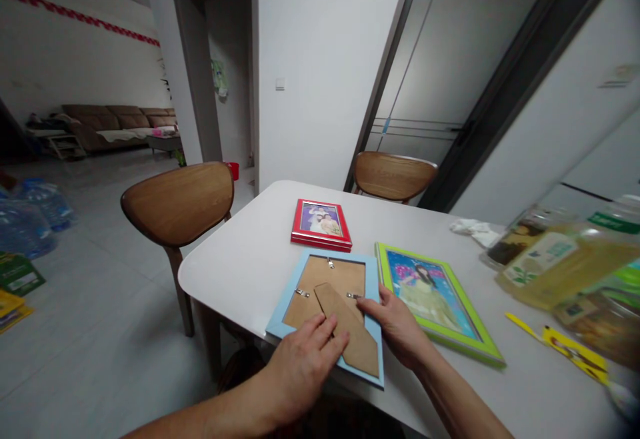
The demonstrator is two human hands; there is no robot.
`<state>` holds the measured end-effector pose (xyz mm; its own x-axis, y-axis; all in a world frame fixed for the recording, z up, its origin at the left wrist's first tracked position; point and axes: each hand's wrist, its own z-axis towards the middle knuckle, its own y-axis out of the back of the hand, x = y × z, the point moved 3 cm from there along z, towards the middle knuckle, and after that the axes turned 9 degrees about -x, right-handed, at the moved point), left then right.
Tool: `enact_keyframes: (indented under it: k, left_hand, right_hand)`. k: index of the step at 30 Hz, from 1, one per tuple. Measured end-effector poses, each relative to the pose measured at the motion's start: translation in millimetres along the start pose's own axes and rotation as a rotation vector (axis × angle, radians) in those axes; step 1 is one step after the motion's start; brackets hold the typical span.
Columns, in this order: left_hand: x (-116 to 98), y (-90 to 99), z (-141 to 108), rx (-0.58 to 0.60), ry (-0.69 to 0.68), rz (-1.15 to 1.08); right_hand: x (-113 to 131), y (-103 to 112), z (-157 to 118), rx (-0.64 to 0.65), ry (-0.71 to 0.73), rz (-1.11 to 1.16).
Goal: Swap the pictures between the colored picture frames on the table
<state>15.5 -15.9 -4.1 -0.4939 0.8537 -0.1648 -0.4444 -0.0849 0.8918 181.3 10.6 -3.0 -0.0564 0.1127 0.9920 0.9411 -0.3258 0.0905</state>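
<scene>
A light blue picture frame [291,292] lies face down at the near edge of the table, its brown backing board [320,276] upward. Small metal clips [331,263] show along the board's edges, and a brown stand leg [353,326] lies slantwise across it. My left hand [303,362] rests on the board and stand leg with its fingers stretched out. At the frame's right side my right hand [400,326] grips the edge, thumb by the right-hand clip; its other fingers are mostly hidden. Close by on the right is a green picture frame [483,332], picture side up.
Stacked red picture frames [321,226] lie farther back on the white table [235,266]. To the right are crumpled tissue [473,229], an oil bottle [555,259], jars [520,232] and a yellow-handled utensil [575,352]. Wooden chairs [183,199] stand at the table's left and far sides.
</scene>
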Motion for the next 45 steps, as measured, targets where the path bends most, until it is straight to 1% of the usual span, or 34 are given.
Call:
enact_keyframes:
  k: [2,4,5,7,10,13,15,18,20,21,23,28,31,33,35,38,40,42,45]
  left_hand:
    - [0.9,-2.8,0.7,0.024,0.012,-0.015]
    - [1.2,-6.9,1.6,0.041,0.024,-0.042]
    - [1.1,-8.9,2.0,0.049,0.028,-0.057]
    - [0.4,-11.9,2.7,0.07,0.034,-0.086]
    - [-0.8,-11.4,3.8,0.112,0.049,-0.128]
    - [3.8,-5.2,6.1,0.118,0.068,-0.211]
    - [15.6,-1.0,9.2,0.07,0.117,-0.265]
    - [46.8,-0.1,13.8,-0.036,0.299,-0.236]
    - [67.0,-3.7,15.1,-0.065,0.422,-0.214]
    - [74.3,-5.9,15.2,-0.068,0.462,-0.222]
    - [82.2,-9.4,14.9,-0.068,0.496,-0.255]
    - [82.2,-10.6,12.2,-0.107,0.505,-0.293]
    - [82.8,-12.5,10.6,-0.136,0.516,-0.306]
    - [84.0,-14.3,9.9,-0.163,0.519,-0.306]
    - [84.9,-16.0,9.5,-0.183,0.521,-0.298]
    - [85.3,-17.3,9.1,-0.203,0.522,-0.289]
    - [85.1,-17.6,9.0,-0.211,0.518,-0.288]
    - [84.9,-18.1,8.9,-0.207,0.509,-0.285]
    - [85.3,-19.3,8.9,-0.198,0.499,-0.279]
  right_hand:
    - [-0.9,5.2,7.0,-0.136,0.109,-0.321]
    - [-3.3,9.2,12.6,-0.225,0.203,-0.661]
    - [-5.2,10.1,14.6,-0.242,0.249,-0.8]
    - [-9.7,10.3,16.3,-0.248,0.335,-0.994]
    - [-15.3,8.2,14.7,-0.23,0.432,-1.133]
    - [-17.4,5.6,13.0,-0.203,0.474,-1.162]
    - [-16.6,4.4,13.1,-0.214,0.495,-1.167]
    - [-14.7,1.5,15.3,-0.203,0.521,-1.177]
    - [-14.2,-1.1,17.5,-0.172,0.513,-1.185]
    - [-14.0,-2.3,18.6,-0.165,0.508,-1.191]
    - [-13.6,-3.9,20.6,-0.174,0.502,-1.206]
    - [-13.3,-4.2,22.1,-0.192,0.498,-1.25]
    - [-8.3,-9.9,17.8,-0.234,0.568,-1.243]
    - [-3.2,-22.4,13.0,-0.228,0.643,-1.192]
    - [0.7,-42.0,9.1,-0.138,0.695,-1.11]
    - [2.9,-73.4,8.2,0.016,0.718,-1.046]
    - [2.7,-87.5,11.5,0.04,0.713,-1.059]
    - [1.9,-94.5,16.7,0.023,0.698,-1.074]
    - [1.1,-93.6,23.1,0.006,0.678,-1.06]
